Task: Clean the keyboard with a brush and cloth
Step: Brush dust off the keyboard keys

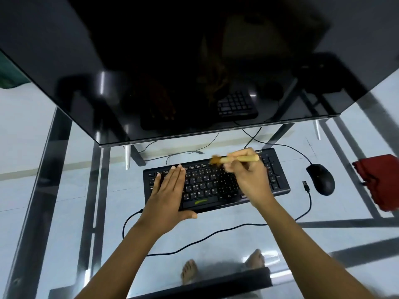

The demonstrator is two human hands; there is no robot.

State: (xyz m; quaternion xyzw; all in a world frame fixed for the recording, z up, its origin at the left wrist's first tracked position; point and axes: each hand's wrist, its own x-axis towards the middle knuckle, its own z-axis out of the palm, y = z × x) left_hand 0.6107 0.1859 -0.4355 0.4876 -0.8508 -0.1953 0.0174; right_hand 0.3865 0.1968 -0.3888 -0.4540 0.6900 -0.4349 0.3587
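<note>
1. Keyboard [203,186]: black, lying flat on the glass table [121,190], in the middle of the scene, just near of the dark monitor [172,61].
2. Left hand [168,190]: laid palm-down on the left part of the keyboard. The fingers are straight and pressed together, and the thumb reaches along the keyboard's near edge.
3. Right hand [248,175]: over the right half of the keyboard, fingers curled round the wooden handle of the brush [237,159].
4. Brush: held roughly level, with its bristles pointing left over the far key rows. The bristles are blurred, so contact with the keys cannot be told.
5. Cloth [380,182]: red and crumpled, at the right edge of the table, well apart from the keyboard.
6. Mouse [321,179]: black, between keyboard and cloth, touching neither.
7. USB plug [305,186]: a loose cable end just left of the mouse.
</note>
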